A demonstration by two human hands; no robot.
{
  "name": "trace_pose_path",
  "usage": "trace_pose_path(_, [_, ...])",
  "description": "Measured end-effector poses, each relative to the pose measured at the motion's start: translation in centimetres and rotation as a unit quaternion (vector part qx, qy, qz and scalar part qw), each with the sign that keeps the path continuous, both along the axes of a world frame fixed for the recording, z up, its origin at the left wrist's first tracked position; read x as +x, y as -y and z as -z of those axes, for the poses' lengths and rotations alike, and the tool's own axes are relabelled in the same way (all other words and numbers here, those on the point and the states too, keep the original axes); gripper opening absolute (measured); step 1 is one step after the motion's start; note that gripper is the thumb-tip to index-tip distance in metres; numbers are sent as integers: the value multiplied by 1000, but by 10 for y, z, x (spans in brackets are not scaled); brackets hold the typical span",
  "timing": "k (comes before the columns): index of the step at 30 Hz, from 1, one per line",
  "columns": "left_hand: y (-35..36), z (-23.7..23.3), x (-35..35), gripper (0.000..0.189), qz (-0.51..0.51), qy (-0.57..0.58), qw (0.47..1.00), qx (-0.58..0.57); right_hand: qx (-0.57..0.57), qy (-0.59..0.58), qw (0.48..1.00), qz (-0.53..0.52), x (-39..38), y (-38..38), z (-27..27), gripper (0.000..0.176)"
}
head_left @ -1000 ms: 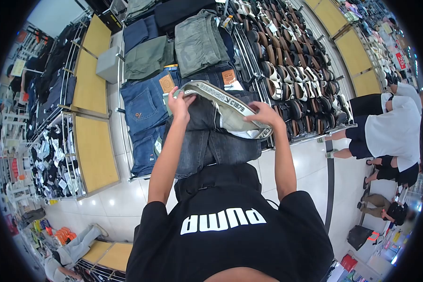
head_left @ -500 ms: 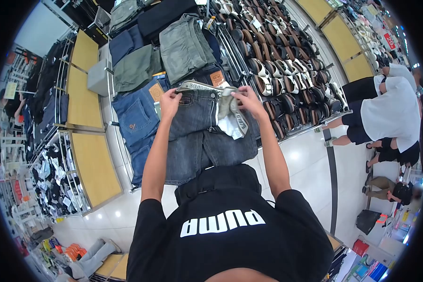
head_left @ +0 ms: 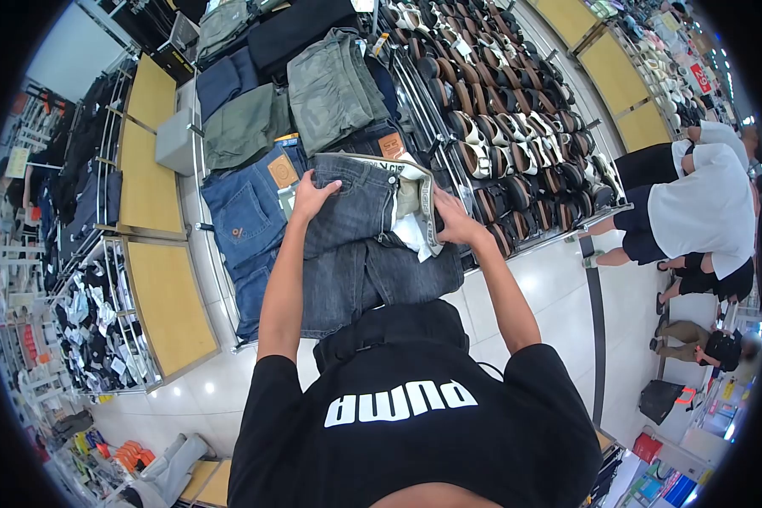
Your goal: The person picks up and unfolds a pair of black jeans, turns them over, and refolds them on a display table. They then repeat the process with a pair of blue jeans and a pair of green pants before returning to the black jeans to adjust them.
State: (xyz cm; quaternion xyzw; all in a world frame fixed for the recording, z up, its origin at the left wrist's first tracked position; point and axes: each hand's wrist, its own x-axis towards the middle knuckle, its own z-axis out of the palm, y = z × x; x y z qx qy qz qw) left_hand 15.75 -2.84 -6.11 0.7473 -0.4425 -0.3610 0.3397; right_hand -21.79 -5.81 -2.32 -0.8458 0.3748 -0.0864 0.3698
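Observation:
A pair of dark grey denim jeans (head_left: 351, 207) lies with its fly open on the display, in front of me. The printed lining of its waistband and a white piece of cloth or label (head_left: 412, 237) show on the right side. My left hand (head_left: 313, 198) grips the left side of the waist, thumb on top and fingers partly hidden. At the opposite side, my right hand (head_left: 457, 222) is closed around the folded-out waistband edge. Below, the grey legs (head_left: 330, 284) spread over the stack. Blue jeans (head_left: 244, 203) with a brown leather patch lie to the left.
Folded green trousers (head_left: 244, 127) and camouflage trousers (head_left: 334, 89) lie farther back. Rows of sandals (head_left: 516, 127) fill the rack at right. A person in a white shirt (head_left: 703, 203) stands beyond it. A yellow-panelled shelf (head_left: 173, 296) stands across the aisle at left.
The waistband, stretched up between both hands before, is now lower and turned outward on the right. My right hand has moved down along it; my left hand has shifted slightly down.

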Motion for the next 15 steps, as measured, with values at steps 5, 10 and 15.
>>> trace_pose_path(5, [-8, -4, -3, 49, 50, -89, 992, -78, -159, -119, 980, -6, 14, -11, 19, 85])
trace_pose_path(10, [-35, -12, -8, 29, 36, 42, 991, -118, -233, 29, 970, 68, 18, -14, 43, 43])
trace_pose_path(15, [-52, -32, -7, 27, -18, 54, 985, -160, -138, 142, 951, 238, 29, 1, 8, 31])
